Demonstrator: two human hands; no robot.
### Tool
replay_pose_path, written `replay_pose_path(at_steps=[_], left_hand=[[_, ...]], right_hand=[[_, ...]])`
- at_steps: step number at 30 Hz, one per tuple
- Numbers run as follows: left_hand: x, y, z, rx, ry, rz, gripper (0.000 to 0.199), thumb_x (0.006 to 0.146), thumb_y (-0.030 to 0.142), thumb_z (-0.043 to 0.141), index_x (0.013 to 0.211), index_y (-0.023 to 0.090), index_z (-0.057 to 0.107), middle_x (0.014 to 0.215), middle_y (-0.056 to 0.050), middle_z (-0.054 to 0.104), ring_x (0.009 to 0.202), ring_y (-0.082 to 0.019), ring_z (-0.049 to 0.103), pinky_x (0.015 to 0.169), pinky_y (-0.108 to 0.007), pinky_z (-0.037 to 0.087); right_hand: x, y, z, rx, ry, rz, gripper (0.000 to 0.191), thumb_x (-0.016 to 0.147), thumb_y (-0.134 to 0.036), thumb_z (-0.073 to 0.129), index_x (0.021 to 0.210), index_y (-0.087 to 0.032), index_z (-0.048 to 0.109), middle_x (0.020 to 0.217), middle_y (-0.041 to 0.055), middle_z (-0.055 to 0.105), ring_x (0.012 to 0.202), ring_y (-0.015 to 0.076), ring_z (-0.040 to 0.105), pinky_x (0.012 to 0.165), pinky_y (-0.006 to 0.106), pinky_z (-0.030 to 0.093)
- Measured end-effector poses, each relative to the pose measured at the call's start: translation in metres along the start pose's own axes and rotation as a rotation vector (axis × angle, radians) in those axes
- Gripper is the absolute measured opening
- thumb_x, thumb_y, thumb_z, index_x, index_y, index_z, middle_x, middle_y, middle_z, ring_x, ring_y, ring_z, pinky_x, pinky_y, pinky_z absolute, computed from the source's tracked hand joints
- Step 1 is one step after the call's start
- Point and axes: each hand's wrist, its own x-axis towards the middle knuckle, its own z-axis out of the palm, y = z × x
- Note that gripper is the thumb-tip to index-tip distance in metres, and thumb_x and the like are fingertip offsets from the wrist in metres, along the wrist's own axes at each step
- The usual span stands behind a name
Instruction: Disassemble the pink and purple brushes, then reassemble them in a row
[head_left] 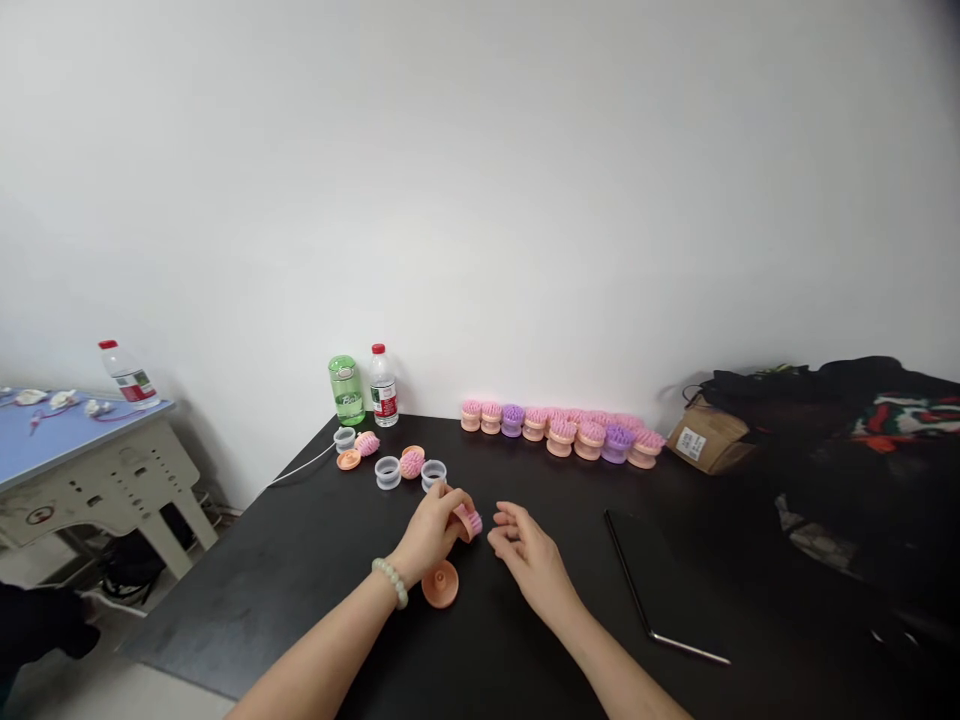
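Observation:
Between the fingers of my left hand (pixel 436 522), with a beaded bracelet at the wrist, is a pink bristled brush head (pixel 472 523) with a peach rim. My right hand (pixel 527 552) hovers just to its right, fingers curved and apart, with nothing in them. Below my left hand a round peach cap (pixel 440 584) lies with a small knob in its middle. Just beyond my left hand stands a clear plastic ring (pixel 433 474). Another clear ring (pixel 388 472) and a pink bristled head (pixel 412 462) sit to its left.
Assembled pink and purple brushes (pixel 589 438) line the wall side of the black table (pixel 300 570). A green bottle (pixel 346 390) and a water bottle (pixel 384 388) stand at the back left. A bent metal rod (pixel 628 572), a brown package (pixel 709 436) and dark bags (pixel 832 480) lie right.

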Motion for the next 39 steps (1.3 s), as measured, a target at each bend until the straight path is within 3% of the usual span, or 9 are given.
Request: replay_pose_path(at_steps=[4, 9, 12, 15, 18, 24, 30, 34, 39], left_hand=[[-0.008, 0.012, 0.002, -0.097, -0.045, 0.139, 0.036, 0.074, -0.006, 0.047, 0.091, 0.021, 0.064, 0.099, -0.004, 0.058, 0.094, -0.017, 0.061, 0.086, -0.03, 0.052], [-0.01, 0.015, 0.002, -0.129, -0.021, 0.221, 0.047, 0.075, -0.002, 0.05, 0.114, 0.022, 0.057, 0.113, -0.007, 0.062, 0.101, -0.019, 0.064, 0.086, -0.031, 0.056], [-0.003, 0.003, -0.003, -0.034, 0.126, 0.151, 0.049, 0.079, 0.004, 0.054, 0.125, 0.023, 0.05, 0.124, -0.01, 0.057, 0.114, -0.024, 0.058, 0.097, -0.043, 0.051], [0.009, -0.015, -0.01, 0.108, 0.292, 0.02, 0.051, 0.082, 0.008, 0.057, 0.13, 0.021, 0.046, 0.131, -0.014, 0.048, 0.128, -0.034, 0.044, 0.108, -0.06, 0.035], [0.021, -0.03, -0.016, 0.21, 0.331, -0.064, 0.056, 0.072, 0.008, 0.069, 0.124, 0.018, 0.05, 0.131, -0.015, 0.048, 0.129, -0.04, 0.041, 0.107, -0.066, 0.03], [0.022, -0.033, -0.018, 0.249, 0.247, -0.052, 0.038, 0.068, 0.007, 0.074, 0.1, 0.021, 0.059, 0.117, -0.009, 0.06, 0.119, -0.035, 0.051, 0.104, -0.057, 0.039], [-0.001, -0.002, -0.015, 0.114, 0.116, 0.04, 0.044, 0.077, 0.009, 0.067, 0.116, 0.024, 0.054, 0.114, -0.005, 0.061, 0.108, -0.024, 0.06, 0.096, -0.041, 0.05], [-0.014, 0.02, -0.015, -0.04, 0.049, 0.155, 0.05, 0.077, 0.005, 0.06, 0.122, 0.025, 0.053, 0.115, -0.007, 0.057, 0.107, -0.022, 0.059, 0.093, -0.038, 0.051], [-0.022, 0.031, -0.013, -0.067, 0.07, 0.195, 0.043, 0.077, 0.004, 0.059, 0.114, 0.024, 0.051, 0.114, -0.008, 0.059, 0.104, -0.024, 0.06, 0.089, -0.038, 0.051]], right_hand=[[0.0, -0.005, 0.0, 0.267, -0.084, 0.189, 0.055, 0.087, -0.057, 0.06, 0.127, -0.019, 0.055, 0.103, 0.0108, 0.068, 0.079, 0.0227, 0.071, 0.071, 0.042, 0.06], [-0.003, -0.02, -0.004, 0.553, -0.198, 0.302, 0.044, 0.075, -0.045, 0.081, 0.108, -0.019, 0.068, 0.084, 0.0026, 0.069, 0.076, 0.0154, 0.064, 0.075, 0.03, 0.052], [-0.002, -0.022, -0.006, 0.507, -0.15, 0.283, 0.041, 0.072, -0.045, 0.083, 0.101, -0.018, 0.07, 0.075, 0.0002, 0.067, 0.069, 0.0135, 0.059, 0.071, 0.027, 0.048], [-0.001, -0.022, -0.005, 0.473, -0.129, 0.267, 0.041, 0.071, -0.045, 0.083, 0.098, -0.017, 0.07, 0.072, 0.0001, 0.067, 0.067, 0.0145, 0.058, 0.069, 0.028, 0.047], [-0.002, -0.024, -0.004, 0.443, -0.114, 0.235, 0.04, 0.072, -0.043, 0.08, 0.102, -0.018, 0.07, 0.075, 0.0005, 0.068, 0.072, 0.0173, 0.062, 0.072, 0.031, 0.049], [-0.002, -0.024, -0.005, 0.288, -0.027, 0.153, 0.04, 0.072, -0.038, 0.076, 0.107, -0.02, 0.07, 0.095, 0.0063, 0.074, 0.089, 0.0252, 0.07, 0.085, 0.04, 0.055], [-0.008, -0.023, -0.01, 0.089, 0.151, -0.139, 0.049, 0.08, -0.037, 0.072, 0.124, -0.022, 0.058, 0.119, 0.0127, 0.069, 0.11, 0.0273, 0.068, 0.095, 0.04, 0.056], [-0.018, -0.029, -0.013, -0.071, 0.144, -0.256, 0.049, 0.084, -0.03, 0.069, 0.13, -0.024, 0.051, 0.123, 0.012, 0.067, 0.111, 0.0256, 0.068, 0.095, 0.039, 0.057], [-0.022, -0.036, -0.015, -0.193, 0.084, -0.329, 0.049, 0.086, -0.026, 0.066, 0.131, -0.024, 0.049, 0.121, 0.0117, 0.068, 0.109, 0.0254, 0.069, 0.092, 0.039, 0.058]])
